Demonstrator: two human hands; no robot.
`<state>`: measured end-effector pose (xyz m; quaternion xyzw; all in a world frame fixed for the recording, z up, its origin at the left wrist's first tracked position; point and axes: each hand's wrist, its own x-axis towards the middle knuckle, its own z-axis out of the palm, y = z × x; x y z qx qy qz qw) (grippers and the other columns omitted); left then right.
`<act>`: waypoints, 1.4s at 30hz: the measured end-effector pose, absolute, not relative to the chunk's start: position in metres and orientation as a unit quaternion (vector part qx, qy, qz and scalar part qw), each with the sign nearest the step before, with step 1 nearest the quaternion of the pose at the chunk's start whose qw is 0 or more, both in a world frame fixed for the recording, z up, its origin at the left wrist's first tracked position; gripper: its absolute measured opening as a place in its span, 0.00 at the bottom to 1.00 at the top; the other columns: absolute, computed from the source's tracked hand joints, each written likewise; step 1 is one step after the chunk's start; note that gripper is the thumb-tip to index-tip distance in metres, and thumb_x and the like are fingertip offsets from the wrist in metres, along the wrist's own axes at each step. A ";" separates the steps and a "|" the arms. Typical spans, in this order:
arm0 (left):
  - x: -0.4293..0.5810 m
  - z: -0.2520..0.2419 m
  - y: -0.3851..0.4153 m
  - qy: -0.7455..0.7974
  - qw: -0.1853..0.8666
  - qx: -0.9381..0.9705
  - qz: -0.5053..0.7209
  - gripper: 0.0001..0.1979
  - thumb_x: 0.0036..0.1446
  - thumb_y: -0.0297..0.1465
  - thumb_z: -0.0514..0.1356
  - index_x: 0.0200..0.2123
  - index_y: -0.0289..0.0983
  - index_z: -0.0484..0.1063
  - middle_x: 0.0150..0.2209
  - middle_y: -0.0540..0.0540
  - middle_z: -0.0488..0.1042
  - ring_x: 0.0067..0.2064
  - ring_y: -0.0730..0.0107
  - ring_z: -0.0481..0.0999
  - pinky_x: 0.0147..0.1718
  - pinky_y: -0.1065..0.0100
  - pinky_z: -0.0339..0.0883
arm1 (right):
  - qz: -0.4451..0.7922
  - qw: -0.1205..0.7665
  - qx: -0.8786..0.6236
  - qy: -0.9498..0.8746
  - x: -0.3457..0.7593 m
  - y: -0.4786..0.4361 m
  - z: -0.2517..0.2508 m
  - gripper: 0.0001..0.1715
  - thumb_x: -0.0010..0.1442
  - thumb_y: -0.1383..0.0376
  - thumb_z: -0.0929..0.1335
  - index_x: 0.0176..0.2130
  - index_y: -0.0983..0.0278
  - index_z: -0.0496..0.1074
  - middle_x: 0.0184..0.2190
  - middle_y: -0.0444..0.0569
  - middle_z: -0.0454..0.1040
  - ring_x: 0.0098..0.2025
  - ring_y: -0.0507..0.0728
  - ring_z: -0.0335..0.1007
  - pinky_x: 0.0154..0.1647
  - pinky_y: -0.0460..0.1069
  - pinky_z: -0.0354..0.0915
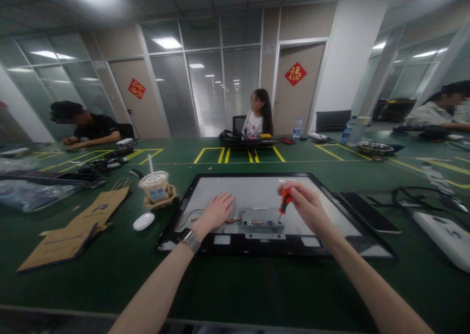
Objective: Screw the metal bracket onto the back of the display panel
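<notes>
A flat monitor panel [257,192] with a black frame lies back side up on the green table. Near its front edge sits a metal bracket with ports [259,222], wires running off its left side. My left hand [216,211] rests flat on the panel, left of the bracket, fingers stretched out. In my right hand [303,202] is a screwdriver with an orange and black handle [285,200]. Its shaft slants down to the right end of the bracket; whether the tip sits in a screw is too small to tell.
Left of the panel stand a lidded drink cup [156,187] with a straw, a white mouse [143,221] and a brown paper bag [77,231]. To the right lie a dark phone-like slab [367,211], cables and a white device [444,238]. Several people sit across the table.
</notes>
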<state>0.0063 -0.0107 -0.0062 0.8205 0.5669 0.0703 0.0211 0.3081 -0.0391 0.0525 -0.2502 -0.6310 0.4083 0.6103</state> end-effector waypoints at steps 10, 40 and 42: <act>0.006 -0.009 -0.009 0.567 0.017 0.820 0.073 0.25 0.72 0.34 0.44 0.68 0.38 0.60 0.70 0.40 0.58 0.71 0.56 0.57 0.68 0.48 0.50 | 0.417 0.597 -0.267 -0.631 0.311 -0.036 0.047 0.15 0.64 0.51 0.69 0.44 0.54 0.80 0.38 0.48 0.79 0.43 0.60 0.73 0.48 0.57 0.67; 0.005 -0.010 -0.008 0.559 0.013 0.826 0.075 0.25 0.72 0.34 0.44 0.68 0.36 0.60 0.70 0.39 0.58 0.71 0.54 0.57 0.68 0.47 0.51 | 0.416 0.590 -0.271 -0.636 0.312 -0.038 0.053 0.17 0.63 0.51 0.69 0.44 0.58 0.80 0.36 0.50 0.79 0.42 0.61 0.74 0.48 0.58 0.68; 0.006 -0.008 -0.009 0.561 0.014 0.825 0.074 0.25 0.72 0.34 0.44 0.67 0.36 0.61 0.70 0.39 0.58 0.71 0.54 0.57 0.68 0.47 0.51 | 0.421 0.597 -0.265 -0.629 0.311 -0.039 0.054 0.16 0.62 0.51 0.70 0.41 0.57 0.81 0.37 0.50 0.79 0.44 0.62 0.74 0.48 0.58 0.68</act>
